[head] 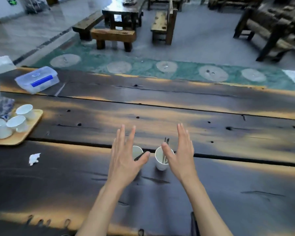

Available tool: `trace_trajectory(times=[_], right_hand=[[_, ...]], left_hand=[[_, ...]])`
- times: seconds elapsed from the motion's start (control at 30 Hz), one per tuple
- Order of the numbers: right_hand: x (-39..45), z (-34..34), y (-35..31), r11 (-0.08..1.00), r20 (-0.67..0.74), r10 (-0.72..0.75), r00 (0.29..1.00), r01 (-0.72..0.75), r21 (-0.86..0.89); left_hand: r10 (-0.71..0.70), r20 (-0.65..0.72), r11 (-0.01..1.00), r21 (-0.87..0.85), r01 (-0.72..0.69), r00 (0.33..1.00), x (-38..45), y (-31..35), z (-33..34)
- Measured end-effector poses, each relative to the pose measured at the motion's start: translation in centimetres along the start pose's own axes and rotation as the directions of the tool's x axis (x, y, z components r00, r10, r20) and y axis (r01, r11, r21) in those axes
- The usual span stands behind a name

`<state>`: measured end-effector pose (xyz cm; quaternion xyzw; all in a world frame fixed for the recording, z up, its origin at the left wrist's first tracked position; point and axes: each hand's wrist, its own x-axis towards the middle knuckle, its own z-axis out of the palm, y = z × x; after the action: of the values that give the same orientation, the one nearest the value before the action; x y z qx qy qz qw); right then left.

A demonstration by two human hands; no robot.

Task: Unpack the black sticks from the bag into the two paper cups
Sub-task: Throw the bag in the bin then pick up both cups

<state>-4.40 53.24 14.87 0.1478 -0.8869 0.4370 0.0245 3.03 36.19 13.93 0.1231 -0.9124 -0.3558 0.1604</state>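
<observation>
Two white paper cups stand side by side on the dark wooden table [160,106]. The left cup [137,151] is mostly hidden behind my left hand [124,156]; a black stick shows in it. The right cup [160,159] holds several black sticks [166,145] that rise above its rim. My right hand [181,153] hovers just right of that cup, thumb over its rim. Both hands are flat with fingers spread and hold nothing. No bag of sticks is in sight near the cups.
A wooden tray [26,132] with white cups sits at the left edge, with a patterned bag [0,106] behind it. A clear plastic box with a blue clip [37,80] lies at the far left. A crumpled white scrap [34,158] lies left of my hands.
</observation>
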Motion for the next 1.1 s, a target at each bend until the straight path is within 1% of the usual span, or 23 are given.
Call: trace_trajectory(times=[0.13, 0.2, 0.27, 0.37, 0.43, 0.53, 0.6, 0.67, 0.77, 0.83, 0.97, 1.03, 1.1], right_hand=[[0.3, -0.5, 1.9, 0.999, -0.008, 0.038, 0.999, -0.038, 0.026], [-0.1, -0.6, 3.3, 0.991, -0.011, 0.106, 0.994, -0.104, 0.083], [-0.9, -0.5, 5.1, 0.965, -0.006, 0.207, 0.978, -0.203, 0.167], [-3.0, 0.2, 7.4, 0.898, 0.017, 0.322, 0.947, -0.311, 0.312], [-3.8, 1.7, 8.7, 0.828, 0.062, 0.408, 0.911, -0.397, 0.397], [-4.2, 4.3, 10.5, 0.743, 0.163, 0.512, 0.843, -0.53, 0.409], [-3.7, 5.9, 11.3, 0.719, 0.237, 0.531, 0.814, -0.58, 0.382], [-2.8, 7.2, 11.8, 0.713, 0.289, 0.524, 0.801, -0.598, 0.365], [-1.4, 8.6, 12.4, 0.698, 0.303, 0.532, 0.791, -0.612, 0.373], [-0.7, 9.3, 12.9, 0.68, 0.317, 0.535, 0.783, -0.622, 0.388], [0.2, 10.1, 13.3, 0.691, 0.33, 0.495, 0.804, -0.594, 0.413], [0.5, 10.4, 13.4, 0.689, 0.325, 0.492, 0.808, -0.589, 0.422], [0.8, 10.7, 13.5, 0.694, 0.297, 0.499, 0.814, -0.581, 0.425]], left_hand=[[-0.02, 0.025, 0.999, -0.034, 0.02, 1.0, 0.3, -0.4, 2.2], [-0.071, 0.024, 0.995, -0.067, 0.073, 0.997, 0.1, -1.3, 3.1], [-0.161, 0.035, 0.978, -0.13, 0.164, 0.986, -0.5, -2.7, 3.9], [-0.341, 0.046, 0.896, -0.287, 0.34, 0.939, -1.8, -5.0, 5.1], [-0.457, 0.073, 0.828, -0.331, 0.454, 0.887, -2.3, -6.6, 5.9], [-0.563, 0.117, 0.734, -0.386, 0.559, 0.818, -2.1, -8.8, 7.2], [-0.601, 0.141, 0.672, -0.443, 0.593, 0.787, -1.5, -9.9, 8.1], [-0.604, 0.164, 0.654, -0.457, 0.603, 0.78, -0.9, -10.8, 8.8], [-0.576, 0.195, 0.669, -0.446, 0.595, 0.794, -0.3, -11.4, 9.3], [-0.529, 0.205, 0.699, -0.446, 0.56, 0.823, 0.3, -11.5, 9.6], [-0.465, 0.186, 0.749, -0.439, 0.496, 0.866, 1.4, -11.3, 10.1], [-0.466, 0.173, 0.747, -0.448, 0.491, 0.868, 1.8, -11.3, 10.3], [-0.489, 0.173, 0.727, -0.46, 0.509, 0.855, 2.1, -11.3, 10.4]])
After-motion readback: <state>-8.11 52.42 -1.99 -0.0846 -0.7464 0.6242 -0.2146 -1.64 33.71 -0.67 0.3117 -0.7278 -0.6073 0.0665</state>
